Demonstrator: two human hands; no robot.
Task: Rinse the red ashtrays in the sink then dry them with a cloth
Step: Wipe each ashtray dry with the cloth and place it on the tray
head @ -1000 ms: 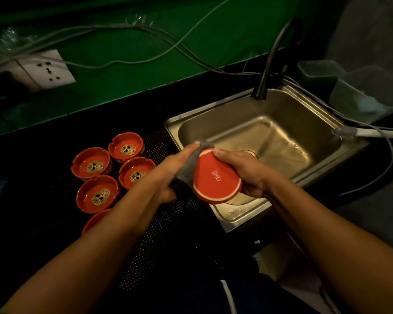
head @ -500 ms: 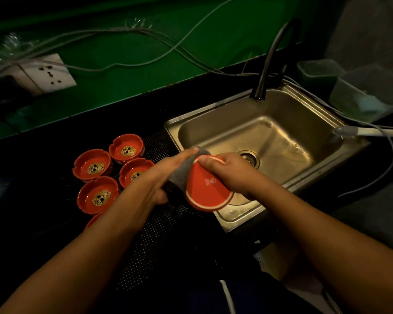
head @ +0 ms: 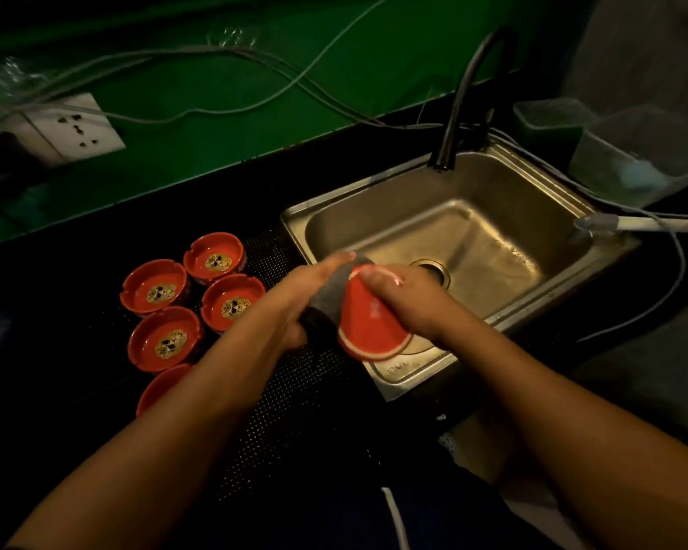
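A red ashtray [head: 368,331] is held on edge over the front left corner of the steel sink [head: 398,180], its underside toward me. My right hand [head: 410,301] grips its top rim. My left hand [head: 298,295] holds a grey cloth [head: 328,301] against the ashtray's hidden inner side. Several more red ashtrays with gold centres sit upright on the black mat [head: 279,394] to the left, among them one at the back [head: 214,258] and one at the front [head: 165,338]. Another ashtray [head: 161,387] is partly hidden under my left forearm.
A black curved tap [head: 463,97] stands at the sink's back rim. A white hose end [head: 628,223] lies over the sink's right edge. Clear plastic tubs [head: 636,152] stand at the back right. Loose cables and a white socket [head: 70,127] hang on the green wall.
The ashtray has turned and tipped in my hands, its underside now angled more downward. My right hand shifted further over the top rim; the cloth stays against it.
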